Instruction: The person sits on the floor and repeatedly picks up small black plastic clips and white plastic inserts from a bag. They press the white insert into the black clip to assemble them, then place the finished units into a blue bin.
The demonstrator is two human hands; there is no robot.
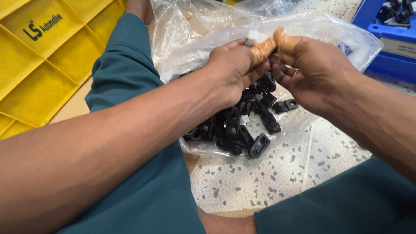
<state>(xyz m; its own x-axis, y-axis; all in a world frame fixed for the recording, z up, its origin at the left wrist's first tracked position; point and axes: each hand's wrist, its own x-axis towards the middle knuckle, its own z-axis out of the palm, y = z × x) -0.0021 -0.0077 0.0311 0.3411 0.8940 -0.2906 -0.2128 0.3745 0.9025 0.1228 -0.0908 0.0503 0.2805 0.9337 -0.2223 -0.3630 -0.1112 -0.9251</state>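
Pinching a small white plastic piece (252, 40) between your left hand (236, 65) and right hand (310, 69), fingertips pressed together above the clear bag of black plastic clips (242, 125); next, I judge, steady fitting pressure.

speckled terrazzo floor (260, 182) carries a clear plastic bag (303, 30) of black plastic parts (242, 130), yellow crate (43, 65) at left, blue bin (385, 30) top right

Clear plastic bag (329, 32); white label (398, 47) right.
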